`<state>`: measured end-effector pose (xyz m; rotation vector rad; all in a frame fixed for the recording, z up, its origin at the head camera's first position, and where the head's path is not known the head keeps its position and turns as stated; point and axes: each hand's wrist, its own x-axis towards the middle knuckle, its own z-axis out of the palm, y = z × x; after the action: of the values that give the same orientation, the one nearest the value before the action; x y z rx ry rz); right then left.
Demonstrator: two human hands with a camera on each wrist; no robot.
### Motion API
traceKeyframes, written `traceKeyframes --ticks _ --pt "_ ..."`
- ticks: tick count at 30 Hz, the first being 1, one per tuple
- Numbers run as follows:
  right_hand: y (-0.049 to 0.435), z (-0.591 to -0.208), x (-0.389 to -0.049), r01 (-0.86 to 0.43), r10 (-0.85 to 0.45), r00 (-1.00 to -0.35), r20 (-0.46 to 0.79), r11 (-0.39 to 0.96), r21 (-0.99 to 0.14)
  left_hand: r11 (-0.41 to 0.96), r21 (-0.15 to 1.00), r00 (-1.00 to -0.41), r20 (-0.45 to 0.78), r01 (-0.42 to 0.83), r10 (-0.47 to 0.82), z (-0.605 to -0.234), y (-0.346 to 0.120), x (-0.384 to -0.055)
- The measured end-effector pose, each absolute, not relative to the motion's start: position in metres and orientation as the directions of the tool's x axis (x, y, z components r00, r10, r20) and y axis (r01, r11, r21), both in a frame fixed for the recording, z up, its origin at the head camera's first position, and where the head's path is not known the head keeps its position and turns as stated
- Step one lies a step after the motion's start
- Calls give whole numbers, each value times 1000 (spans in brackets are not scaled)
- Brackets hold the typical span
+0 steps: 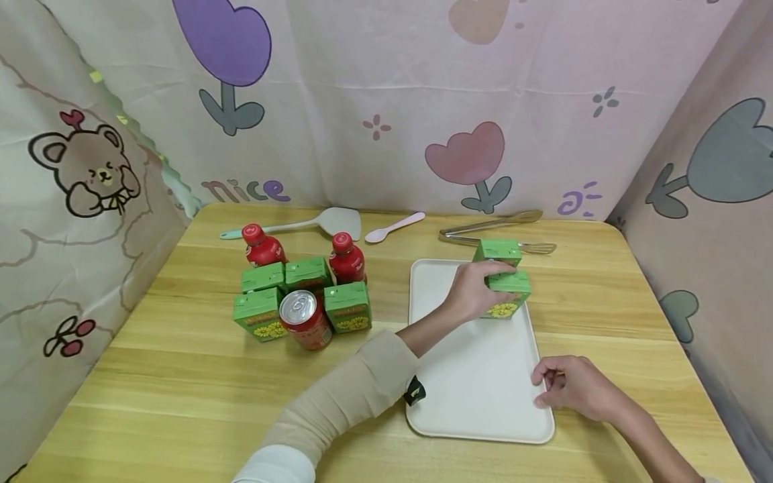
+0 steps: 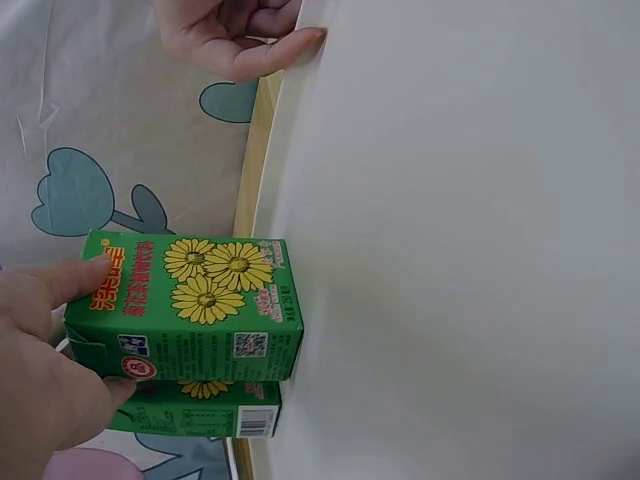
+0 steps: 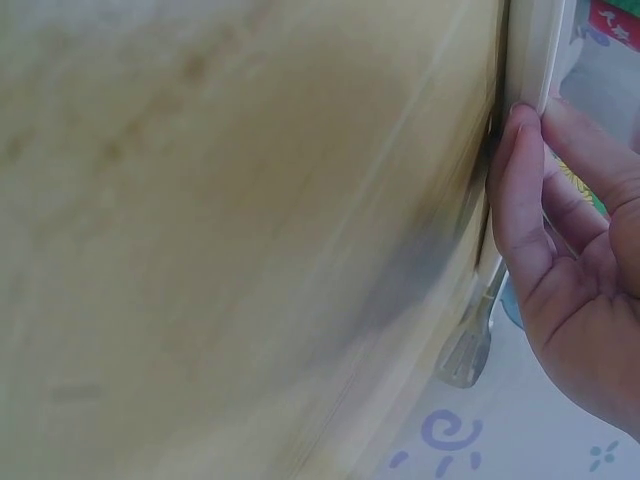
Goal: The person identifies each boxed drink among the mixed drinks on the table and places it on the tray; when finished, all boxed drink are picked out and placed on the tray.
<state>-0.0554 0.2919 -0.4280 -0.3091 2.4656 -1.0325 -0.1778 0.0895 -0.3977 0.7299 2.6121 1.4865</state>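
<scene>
A white rectangular tray (image 1: pixel 477 382) lies on the wooden table. At its far right corner stand two green drink cartons printed with yellow flowers, one behind the other. My left hand (image 1: pixel 474 293) grips the nearer carton (image 2: pixel 200 300) near its top, thumb on one side and fingers on the other. The farther carton (image 1: pixel 498 251) is close behind it, partly covered by my hand. With thumb and fingertips, my right hand (image 1: pixel 576 388) pinches the tray's right rim, as the right wrist view also shows at the tray edge (image 3: pixel 535 50).
Left of the tray stand several more green cartons (image 1: pixel 347 306), a red can (image 1: pixel 306 320) and two red bottles (image 1: pixel 347 258) in a cluster. Along the back lie a spatula (image 1: pixel 341 223), a pink spoon (image 1: pixel 394 228) and metal tongs (image 1: pixel 474 231). Printed cloth walls border the table.
</scene>
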Motion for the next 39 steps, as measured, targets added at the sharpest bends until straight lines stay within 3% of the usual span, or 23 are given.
traceKeyframes --ticks 10,31,39 --pt "291 -426 -55 -35 -371 -873 -317 696 -717 436 812 -864 158 389 477 -389 80 -179" --pt "292 -425 -56 -24 -377 -866 -328 686 -727 274 818 -797 322 506 511 -356 34 -148" --pt "292 -427 -55 -34 -374 -874 -310 684 -729 328 859 -840 191 394 508 -340 5 -136"
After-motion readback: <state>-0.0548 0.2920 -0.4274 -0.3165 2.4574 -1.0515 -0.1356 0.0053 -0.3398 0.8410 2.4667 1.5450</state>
